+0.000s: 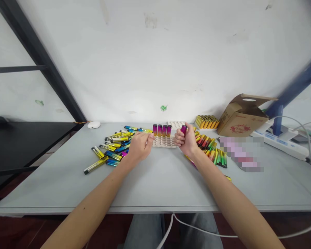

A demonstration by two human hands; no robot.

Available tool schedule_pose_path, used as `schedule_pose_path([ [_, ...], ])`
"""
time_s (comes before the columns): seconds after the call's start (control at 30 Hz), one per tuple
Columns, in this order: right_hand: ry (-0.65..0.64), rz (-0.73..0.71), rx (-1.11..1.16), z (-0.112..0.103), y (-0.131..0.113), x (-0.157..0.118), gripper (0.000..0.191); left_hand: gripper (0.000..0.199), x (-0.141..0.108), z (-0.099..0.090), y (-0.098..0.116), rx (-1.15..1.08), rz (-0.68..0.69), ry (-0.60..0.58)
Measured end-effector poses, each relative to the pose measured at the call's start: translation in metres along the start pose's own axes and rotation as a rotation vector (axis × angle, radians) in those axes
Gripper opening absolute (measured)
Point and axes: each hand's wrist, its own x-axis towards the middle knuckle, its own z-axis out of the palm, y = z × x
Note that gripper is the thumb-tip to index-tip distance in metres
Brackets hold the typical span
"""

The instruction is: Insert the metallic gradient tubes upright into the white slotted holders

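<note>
In my right hand (188, 140), closed with the fingers wrapped round, a shiny purple tube (183, 129) stands nearly upright. My left hand (140, 145) is closed too, beside the left pile; whatever it may hold is hidden. Between my hands lies a pale tray (163, 141) with rows of holes. Upright along its back row stand several purple-to-gold tubes (160, 130). Loose yellow, blue and purple tubes with dark ends form a left pile (114, 141). Red, yellow and green tubes (219, 155) lie to the right, partly covered by my right hand and forearm.
A second pale tray (176, 125) lies near the wall. Right of it sits a tray packed with orange-yellow tubes (207, 122), then an open cardboard box (241, 119). A power strip (282, 143) with cables lies at the right; a small white case (93, 125) is back left.
</note>
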Motion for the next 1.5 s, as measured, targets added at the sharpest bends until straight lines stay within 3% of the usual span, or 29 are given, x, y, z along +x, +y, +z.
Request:
schedule_pose_path([
  [0.5, 0.017, 0.053, 0.116, 0.009, 0.002, -0.003, 0.041, 0.049, -0.002, 0.006, 0.0, -0.004, 0.013, -0.036],
  [0.9, 0.086, 0.033, 0.004, 0.02, 0.008, -0.006, 0.033, 0.05, -0.004, 0.009, -0.001, 0.01, 0.022, -0.05],
  [1.23, 0.04, -0.046, -0.22, 0.017, 0.017, -0.003, 0.046, 0.051, -0.004, 0.007, 0.001, 0.016, 0.014, -0.06],
  [1.5, 0.003, -0.026, -0.205, 0.011, 0.023, 0.001, 0.043, 0.051, -0.004, 0.007, 0.002, 0.029, 0.014, -0.075],
])
